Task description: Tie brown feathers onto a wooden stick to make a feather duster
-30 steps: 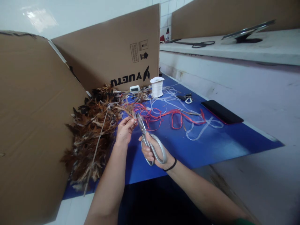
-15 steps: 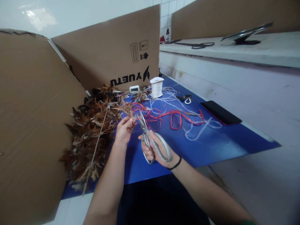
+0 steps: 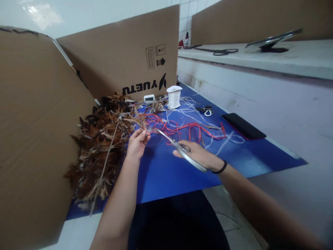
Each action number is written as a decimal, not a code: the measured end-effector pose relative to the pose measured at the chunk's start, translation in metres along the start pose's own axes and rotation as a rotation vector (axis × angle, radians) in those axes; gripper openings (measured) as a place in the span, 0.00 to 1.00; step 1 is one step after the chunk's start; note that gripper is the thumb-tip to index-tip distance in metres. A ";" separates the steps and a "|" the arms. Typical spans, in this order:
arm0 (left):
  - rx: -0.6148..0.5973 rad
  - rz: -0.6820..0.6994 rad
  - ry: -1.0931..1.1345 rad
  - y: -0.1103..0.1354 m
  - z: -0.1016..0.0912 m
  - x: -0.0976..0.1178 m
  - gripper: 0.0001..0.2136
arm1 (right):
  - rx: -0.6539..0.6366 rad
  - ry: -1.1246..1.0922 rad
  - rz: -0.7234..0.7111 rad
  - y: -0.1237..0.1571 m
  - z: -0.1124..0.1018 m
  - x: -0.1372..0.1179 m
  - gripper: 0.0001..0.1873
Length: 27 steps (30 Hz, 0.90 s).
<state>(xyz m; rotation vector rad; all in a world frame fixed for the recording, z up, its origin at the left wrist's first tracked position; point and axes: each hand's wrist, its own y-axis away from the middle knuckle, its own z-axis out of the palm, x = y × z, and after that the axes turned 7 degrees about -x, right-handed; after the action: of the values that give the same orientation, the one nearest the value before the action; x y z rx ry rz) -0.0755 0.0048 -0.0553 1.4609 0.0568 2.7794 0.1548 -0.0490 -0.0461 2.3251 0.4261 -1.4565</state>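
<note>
My left hand pinches the base of a small brown feather bundle, whose tips fan out up and to the left. My right hand is wrapped round the handles of silver scissors. Their blades point left and up, ending just right of my left fingertips, and look closed. Red ribbon lies in loops on the blue table behind the scissors. A large heap of brown and black feathers lies left of my left hand, with a thin pale stick across it.
Cardboard panels stand at the left and back. A white ribbon spool, small white device, keys and phone lie on the table. A raised ledge at right holds black scissors and a tilted flat device.
My right hand has swung right and turned the scissors from near upright to slanting leftward, blades now together. My left hand stays nearly in place with the feather bundle.
</note>
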 end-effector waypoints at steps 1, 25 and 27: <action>0.005 -0.002 0.002 0.000 0.000 0.000 0.10 | 0.042 0.185 -0.017 0.002 -0.005 0.002 0.19; 0.000 0.007 -0.005 0.000 0.003 -0.003 0.08 | 0.100 0.506 -0.287 -0.072 0.028 -0.015 0.21; 0.006 -0.005 -0.006 0.000 0.003 -0.004 0.08 | 0.018 0.502 -0.322 -0.085 0.032 -0.014 0.12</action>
<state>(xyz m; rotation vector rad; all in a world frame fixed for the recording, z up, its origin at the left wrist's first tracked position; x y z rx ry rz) -0.0712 0.0052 -0.0568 1.4677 0.0683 2.7737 0.0868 0.0112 -0.0585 2.7231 0.9620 -0.9747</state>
